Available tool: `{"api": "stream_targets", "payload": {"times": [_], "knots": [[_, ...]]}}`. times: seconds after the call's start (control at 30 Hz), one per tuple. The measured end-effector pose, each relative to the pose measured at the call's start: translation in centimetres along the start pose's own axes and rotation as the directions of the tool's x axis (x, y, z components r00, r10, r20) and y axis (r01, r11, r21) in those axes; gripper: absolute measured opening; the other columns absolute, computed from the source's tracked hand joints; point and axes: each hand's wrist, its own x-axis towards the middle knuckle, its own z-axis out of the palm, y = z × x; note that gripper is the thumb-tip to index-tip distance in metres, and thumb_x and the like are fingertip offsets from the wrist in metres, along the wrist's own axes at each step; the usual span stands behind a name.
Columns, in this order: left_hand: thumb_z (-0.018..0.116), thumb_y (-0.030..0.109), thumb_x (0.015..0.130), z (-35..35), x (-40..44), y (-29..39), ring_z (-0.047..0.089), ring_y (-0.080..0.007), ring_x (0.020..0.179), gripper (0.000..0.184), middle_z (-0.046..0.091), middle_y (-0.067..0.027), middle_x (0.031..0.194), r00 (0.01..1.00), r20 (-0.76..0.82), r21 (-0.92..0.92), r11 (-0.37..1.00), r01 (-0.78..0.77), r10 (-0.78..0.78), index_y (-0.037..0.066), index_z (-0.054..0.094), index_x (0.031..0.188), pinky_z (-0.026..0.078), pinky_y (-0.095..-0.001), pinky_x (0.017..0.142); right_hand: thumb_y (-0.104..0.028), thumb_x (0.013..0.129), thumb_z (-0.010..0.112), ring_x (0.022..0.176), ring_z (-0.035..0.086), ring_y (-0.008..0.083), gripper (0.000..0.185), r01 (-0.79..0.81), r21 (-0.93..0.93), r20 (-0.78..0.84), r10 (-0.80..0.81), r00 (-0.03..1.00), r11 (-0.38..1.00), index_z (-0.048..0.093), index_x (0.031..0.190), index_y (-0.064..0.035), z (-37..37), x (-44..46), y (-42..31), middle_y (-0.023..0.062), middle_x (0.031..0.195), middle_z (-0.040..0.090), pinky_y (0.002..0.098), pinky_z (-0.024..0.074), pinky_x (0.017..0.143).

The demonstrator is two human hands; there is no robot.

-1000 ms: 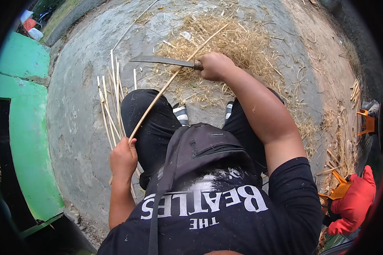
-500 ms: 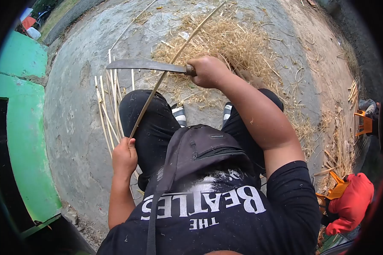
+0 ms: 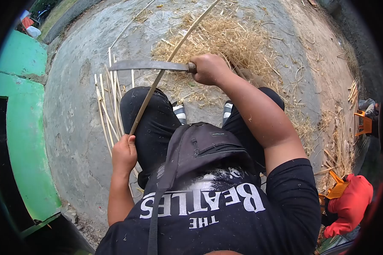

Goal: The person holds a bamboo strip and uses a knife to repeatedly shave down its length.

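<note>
My left hand (image 3: 124, 155) is closed on the lower end of a long, thin wooden strip (image 3: 147, 98), beside my left knee. The strip slants up and to the right, past the top edge of the view. In my right hand (image 3: 208, 69) is the wooden handle of a long knife (image 3: 151, 65). Its curved blade points left and crosses the strip above my knee. Several pale strips (image 3: 103, 111) lie on the ground left of my leg. Beyond my feet is a heap of thin shavings (image 3: 230, 44).
A person in red (image 3: 353, 204) sits on an orange chair (image 3: 337, 189) at the lower right. Another orange chair (image 3: 364, 123) stands farther up, near split pieces (image 3: 340, 148) on the ground. A green wall (image 3: 25, 140) runs along the left.
The blade has moved left and slightly down from its place a second ago. The strip's far end has swung up and left, so it stands steeper. Both hands have kept their hold.
</note>
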Motion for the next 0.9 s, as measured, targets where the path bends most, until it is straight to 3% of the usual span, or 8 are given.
{"api": "stream_targets", "payload": {"times": [0.07,0.2,0.33,0.43,0.53,0.67,0.77,0.9], "knots": [[0.051,0.039,0.111,-0.5,-0.1,0.2,0.062,-0.0512,0.074,0.046,0.063,-0.0263,0.075,1.000,0.021,-0.009,1.000,0.011,-0.011,0.001,0.059,0.087,0.046,-0.0541,0.062,-0.023,0.086,0.067,0.106,0.072,0.0371,0.028,-0.180,0.113,0.012,0.180,0.984,0.977,0.076,0.110,-0.0129,0.4,2.1,2.6,0.0187,0.109,0.076,0.0485,0.0577,0.093],[0.051,0.040,0.111,-1.0,0.0,-0.2,0.062,-0.0481,0.070,0.047,0.062,-0.0255,0.073,0.998,0.052,-0.021,0.999,0.026,-0.024,0.000,0.059,0.087,0.046,-0.0520,0.061,-0.024,0.086,0.068,0.107,0.072,0.0374,0.028,-0.136,0.117,-0.063,0.144,0.988,0.984,0.075,0.111,-0.0122,-0.3,1.8,4.0,0.0189,0.110,0.076,0.0480,0.0580,0.092],[0.050,0.045,0.112,-0.2,0.0,-1.8,0.057,-0.0289,0.057,0.052,0.060,-0.0136,0.066,0.996,0.091,-0.253,0.967,0.042,-0.020,0.001,0.059,0.085,0.045,-0.0425,0.057,-0.022,0.083,0.069,0.094,0.074,0.0368,0.023,0.106,-0.006,-0.121,-0.106,0.987,0.994,0.073,0.104,-0.0111,-0.2,-0.4,0.6,0.0165,0.094,0.076,0.0485,0.0589,0.084],[0.049,0.045,0.113,-0.4,-0.6,-2.9,0.045,-0.0111,0.056,0.049,0.051,0.0005,0.064,0.955,0.286,-0.490,0.846,0.213,-0.074,0.004,0.059,0.087,0.038,-0.0308,0.053,-0.022,0.083,0.070,0.091,0.074,0.0354,0.021,0.298,-0.187,-0.090,-0.319,0.944,0.936,0.072,0.102,-0.0136,-1.0,-1.5,-1.2,0.0148,0.090,0.076,0.0480,0.0590,0.081],[0.048,0.043,0.114,-1.1,-1.3,-2.1,0.038,-0.0048,0.055,0.042,0.044,0.0069,0.065,0.857,0.495,-0.615,0.640,0.461,-0.141,0.009,0.059,0.092,0.030,-0.0245,0.050,-0.023,0.081,0.074,0.085,0.073,0.0369,0.020,0.371,-0.191,-0.069,-0.390,0.918,0.909,0.069,0.097,-0.0145,0.0,-1.2,-0.5,0.0149,0.084,0.073,0.0495,0.0582,0.075],[0.048,0.043,0.114,-1.8,-1.0,-0.7,0.035,-0.0035,0.052,0.039,0.043,0.0068,0.064,0.782,0.577,-0.577,0.562,0.593,-0.234,0.010,0.059,0.096,0.026,-0.0232,0.047,-0.023,0.079,0.075,0.087,0.073,0.0385,0.021,0.268,-0.105,0.004,-0.269,0.963,0.958,0.068,0.097,-0.0135,1.4,0.0,0.7,0.0154,0.086,0.074,0.0518,0.0581,0.078],[0.048,0.043,0.114,-0.7,-1.0,-1.8,0.037,-0.0045,0.054,0.040,0.044,0.0065,0.065,0.815,0.542,-0.600,0.584,0.547,-0.207,0.009,0.059,0.094,0.029,-0.0238,0.049,-0.022,0.078,0.074,0.091,0.073,0.0391,0.022,0.273,-0.108,0.006,-0.274,0.962,0.956,0.070,0.098,-0.0136,0.9,-0.8,-0.9,0.0166,0.089,0.074,0.0523,0.0583,0.081],[0.047,0.041,0.114,0.8,-1.4,-2.7,0.042,-0.0065,0.058,0.042,0.046,0.0055,0.066,0.910,0.385,-0.539,0.764,0.355,-0.152,0.007,0.059,0.092,0.035,-0.0261,0.053,-0.020,0.080,0.070,0.097,0.073,0.0366,0.025,0.250,-0.062,0.142,-0.240,0.960,0.966,0.075,0.105,-0.0176,1.2,0.0,-1.2,0.0145,0.097,0.076,0.0494,0.0590,0.085]]}}
